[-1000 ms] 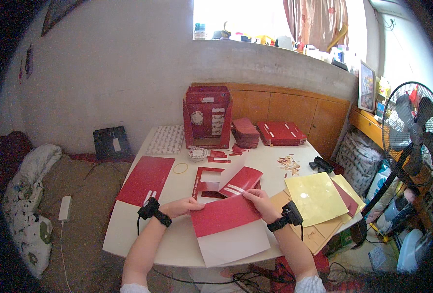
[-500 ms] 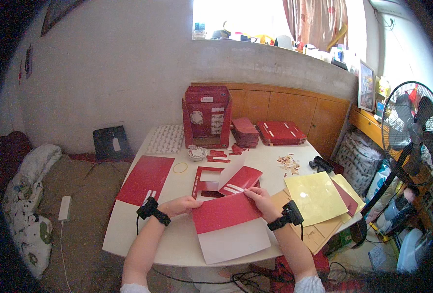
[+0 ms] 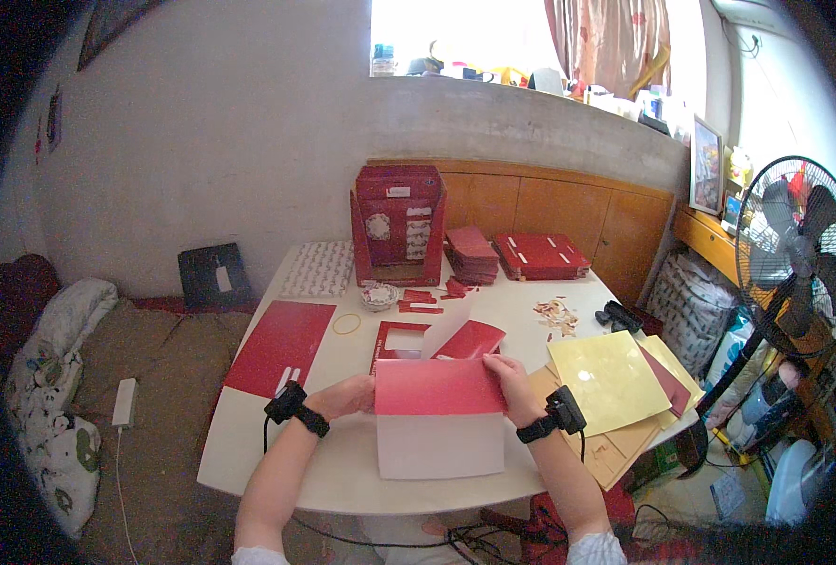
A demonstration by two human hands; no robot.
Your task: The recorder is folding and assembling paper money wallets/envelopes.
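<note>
From where I stand, at the left of the white table [image 3: 248, 461], a flat red rectangular sheet with rounded white slots [image 3: 281, 348] lies on its own, probably so it stays within reach and uncreased. The left hand [image 3: 347, 397] holds the near piece's left edge; its fingertips go behind, so I cannot tell how hard they press. That piece, a red-and-white rectangular paper sheet [image 3: 441, 414], is held over the table's near side, red band uppermost, in front of an upright maroon cardboard box [image 3: 399, 226]. The right hand [image 3: 512, 386] is clamped on its upper right corner, thumb in front. Gripped from opposite sides, the paper seems kept level and taut. Behind, a squared stack of red cardboard pieces [image 3: 542, 257] sits at the far edge, likely out of the way, with small pale scraps [image 3: 556, 317] heaped nearer. Farther right, a glossy pale-yellow square sheet [image 3: 614, 384] overlaps tan boards [image 3: 592, 457], perhaps piled there to save room.
</note>
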